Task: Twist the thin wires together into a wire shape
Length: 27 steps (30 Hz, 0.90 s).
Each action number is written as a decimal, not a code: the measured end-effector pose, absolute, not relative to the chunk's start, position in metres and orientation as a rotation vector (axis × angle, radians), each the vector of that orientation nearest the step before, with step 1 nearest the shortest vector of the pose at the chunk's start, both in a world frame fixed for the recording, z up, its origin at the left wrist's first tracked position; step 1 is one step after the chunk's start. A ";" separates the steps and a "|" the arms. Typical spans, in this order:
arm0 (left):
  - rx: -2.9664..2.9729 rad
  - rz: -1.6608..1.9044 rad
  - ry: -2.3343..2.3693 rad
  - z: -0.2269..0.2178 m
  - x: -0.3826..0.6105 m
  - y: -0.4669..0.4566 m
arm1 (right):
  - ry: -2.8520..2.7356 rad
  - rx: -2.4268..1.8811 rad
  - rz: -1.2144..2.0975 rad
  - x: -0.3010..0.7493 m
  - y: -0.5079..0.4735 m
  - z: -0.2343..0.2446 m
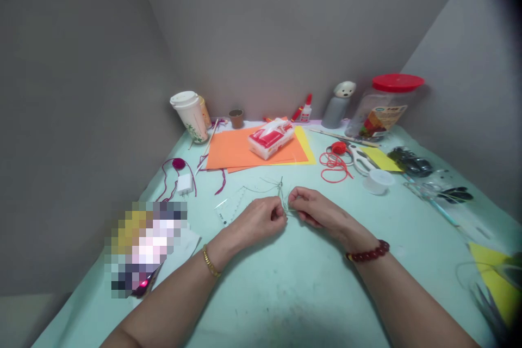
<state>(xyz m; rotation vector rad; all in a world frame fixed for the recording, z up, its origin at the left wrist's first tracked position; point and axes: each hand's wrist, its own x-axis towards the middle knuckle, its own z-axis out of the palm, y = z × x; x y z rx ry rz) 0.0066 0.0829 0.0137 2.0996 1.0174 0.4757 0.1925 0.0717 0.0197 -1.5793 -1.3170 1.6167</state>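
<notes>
My left hand (265,216) is closed in a pinch around thin greyish-green cord (280,187) in the middle of the table. Close beside it, my right hand (309,205) also pinches fine strands of this cord. The cord's upper end stands up between the hands, and a loose strand curves off to the left. Where the strands cross between my fingers is too small to make out. Partly under that loose strand lies a clear plastic ruler (223,212), just beyond my left hand.
Orange paper (226,149) with a tissue pack (271,138) lies behind. Red cord (334,167), scissors (361,160) and a small tub (378,181) are right. A lidded jar (379,109) and cup (191,117) stand at the back. A blurred-out phone (149,250) is left.
</notes>
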 end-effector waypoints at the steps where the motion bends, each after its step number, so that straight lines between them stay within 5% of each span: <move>1: 2.095 0.474 1.014 0.013 0.006 0.083 | -1.321 -1.576 1.622 0.193 0.072 0.019; 27: 2.259 0.415 0.862 0.012 0.005 0.085 | -1.463 -1.672 1.431 0.189 0.072 0.020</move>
